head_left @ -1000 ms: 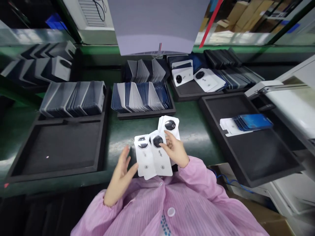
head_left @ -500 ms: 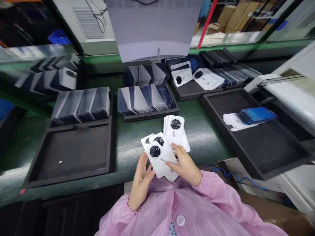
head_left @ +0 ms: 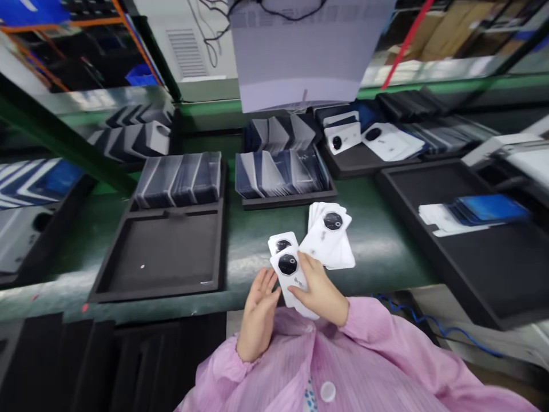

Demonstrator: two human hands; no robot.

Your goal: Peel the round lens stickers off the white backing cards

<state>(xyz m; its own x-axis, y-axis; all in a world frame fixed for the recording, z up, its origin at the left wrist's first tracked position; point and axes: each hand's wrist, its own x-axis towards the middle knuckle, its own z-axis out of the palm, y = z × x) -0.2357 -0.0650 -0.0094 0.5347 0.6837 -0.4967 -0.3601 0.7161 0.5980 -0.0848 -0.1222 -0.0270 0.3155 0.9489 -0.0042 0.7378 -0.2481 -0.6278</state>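
My right hand is closed on a white phone back cover with a dark octagonal camera patch. At least one more white cover shows under its lower end. Open, with fingers stretched and palm turned up, my left hand is just left of that cover, its thumb close to the edge. Another white cover peeks out behind the held one. To the right is a fanned pile of white covers, topped by a slanted cover whose lower end reaches my right hand's fingers.
A black tray is at left, with a row of dark and grey panels behind it. Another tray holds upright panels at the back. At right, a black tray carries blue-topped pieces. A green post slants at left.
The view has swung left. One white cover now lies slanted on top of the right pile. My left hand has loosened from the covers and its fingers have spread.
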